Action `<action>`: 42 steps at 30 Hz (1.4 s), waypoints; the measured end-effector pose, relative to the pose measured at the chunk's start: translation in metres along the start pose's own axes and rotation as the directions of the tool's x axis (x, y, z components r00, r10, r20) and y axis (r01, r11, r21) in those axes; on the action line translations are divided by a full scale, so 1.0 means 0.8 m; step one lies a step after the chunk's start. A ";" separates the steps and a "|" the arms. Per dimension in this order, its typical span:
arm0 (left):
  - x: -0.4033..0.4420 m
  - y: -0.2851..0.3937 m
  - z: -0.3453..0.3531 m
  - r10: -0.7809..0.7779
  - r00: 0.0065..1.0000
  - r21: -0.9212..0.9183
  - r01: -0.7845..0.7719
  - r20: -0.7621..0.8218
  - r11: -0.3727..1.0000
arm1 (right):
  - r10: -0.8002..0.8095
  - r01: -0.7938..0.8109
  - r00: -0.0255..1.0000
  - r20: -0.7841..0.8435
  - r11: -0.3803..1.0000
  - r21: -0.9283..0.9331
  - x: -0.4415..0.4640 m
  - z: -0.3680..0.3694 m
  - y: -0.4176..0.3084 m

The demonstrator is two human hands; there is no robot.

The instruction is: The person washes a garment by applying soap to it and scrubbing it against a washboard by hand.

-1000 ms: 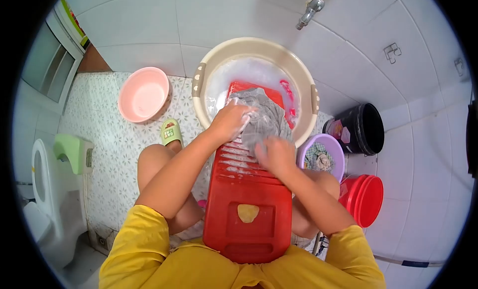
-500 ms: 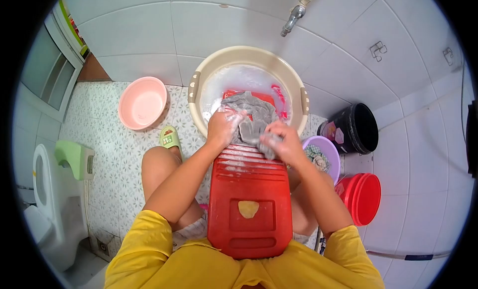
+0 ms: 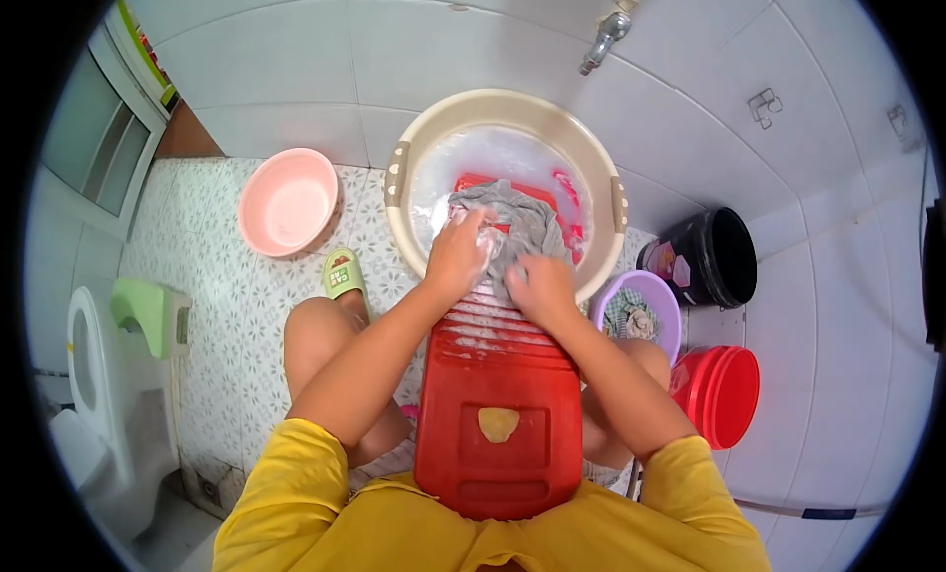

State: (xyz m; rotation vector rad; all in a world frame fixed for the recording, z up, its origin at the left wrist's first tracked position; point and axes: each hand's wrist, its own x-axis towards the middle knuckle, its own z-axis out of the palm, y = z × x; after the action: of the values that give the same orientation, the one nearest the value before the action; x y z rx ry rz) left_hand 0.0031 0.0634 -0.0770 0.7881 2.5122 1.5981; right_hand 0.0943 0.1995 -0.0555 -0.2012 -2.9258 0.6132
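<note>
A wet grey cloth (image 3: 527,213) lies bunched over the upper part of a red washboard (image 3: 463,385), whose far end dips into soapy water in a large beige basin (image 3: 396,212). My left hand (image 3: 459,252) is closed on the left side of the cloth, with suds on the fingers. Lower on the ridges, my right hand (image 3: 542,288) is closed on the cloth's near right part; its fingers are slightly blurred. White foam streaks the ridges below both hands. In the board's recessed panel rests a yellowish piece of soap (image 3: 498,424).
To the left are a pink basin (image 3: 288,202), a green stool (image 3: 140,316) and a toilet (image 3: 103,375). At right stand a purple basin (image 3: 668,321) with clothes, a black bucket (image 3: 690,257) and a red bucket (image 3: 695,400). A tap (image 3: 605,42) projects above the beige basin.
My right hand has moved inward, closer to my left hand, along with its part of the cloth. The whole view has shifted slightly, so most things appear further right.
</note>
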 end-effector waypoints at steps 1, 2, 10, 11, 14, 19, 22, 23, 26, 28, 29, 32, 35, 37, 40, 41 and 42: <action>0.001 0.004 -0.004 -0.025 0.998 0.013 0.025 0.064 1.000 | -0.073 0.072 0.996 0.050 0.997 0.027 -0.020 -0.012 -0.002; -0.001 0.007 -0.005 -0.035 0.998 0.010 0.034 0.061 0.999 | -0.076 0.074 0.995 0.060 0.997 0.026 -0.031 -0.022 -0.006; 0.011 0.007 0.002 -0.071 0.987 0.225 0.036 0.148 0.974 | 0.140 -0.155 0.975 -0.171 0.985 -0.078 0.057 0.020 0.019; 0.014 0.006 0.000 -0.112 0.983 0.247 0.074 0.143 0.966 | 0.145 -0.154 0.976 -0.165 0.987 -0.040 0.057 0.020 0.023; 0.028 0.004 -0.020 -0.184 0.956 0.317 0.105 0.230 0.942 | 0.138 -0.132 0.990 -0.042 0.984 0.117 0.038 -0.011 0.030; 0.030 -0.003 -0.034 -0.170 0.918 0.243 0.084 0.359 0.966 | 0.096 -0.195 0.941 0.326 0.938 0.286 -0.025 -0.057 0.054; 0.024 0.000 -0.028 -0.025 0.947 0.209 -0.046 0.322 0.977 | 0.298 -0.377 0.892 0.340 0.906 0.195 -0.033 -0.061 0.062; 0.025 0.002 -0.029 -0.098 0.912 0.227 0.006 0.398 0.974 | 0.369 -0.453 0.881 0.296 0.839 0.302 -0.031 -0.056 0.070; 0.016 0.006 -0.033 0.130 0.920 0.083 -0.172 0.370 0.982 | 0.347 -0.409 0.908 0.233 0.624 0.666 -0.031 -0.057 0.059; 0.015 0.004 -0.036 0.188 0.909 0.035 -0.216 0.373 0.976 | -0.077 0.119 0.988 -0.133 0.930 0.347 -0.039 -0.063 0.020; 0.014 0.002 -0.037 0.246 0.895 -0.012 -0.260 0.372 0.965 | -0.222 0.247 0.965 -0.139 0.946 0.209 -0.046 -0.049 0.015; 0.023 0.005 -0.038 0.003 0.874 0.196 -0.112 0.487 0.974 | 0.012 -0.012 1.000 0.026 1.000 0.017 -0.030 -0.032 0.014; 0.021 0.029 -0.035 -0.251 0.890 0.321 0.127 0.382 0.939 | 0.180 -0.199 0.973 -0.148 0.972 -0.125 0.039 0.008 0.035; 0.020 0.022 -0.030 -0.249 0.915 0.315 0.146 0.318 0.938 | 0.150 -0.194 0.955 -0.255 0.969 -0.156 0.070 0.024 0.042; 0.017 0.013 -0.034 -0.227 0.945 0.279 0.157 0.238 0.947 | 0.104 -0.131 0.968 -0.227 0.986 -0.105 0.059 0.017 0.042; 0.019 0.013 -0.036 -0.203 0.956 0.240 0.150 0.214 0.959 | 0.066 -0.068 0.993 -0.095 0.997 -0.026 0.045 0.006 0.039; 0.020 0.012 -0.037 -0.202 0.957 0.236 0.152 0.208 0.960 | 0.013 -0.013 0.999 -0.053 1.000 -0.009 0.019 -0.011 0.026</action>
State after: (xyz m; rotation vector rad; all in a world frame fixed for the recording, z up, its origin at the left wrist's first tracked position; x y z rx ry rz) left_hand -0.0165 0.0498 -0.0516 0.6960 2.5312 1.1200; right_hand 0.0828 0.2245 -0.0546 -0.2342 -2.8794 0.5867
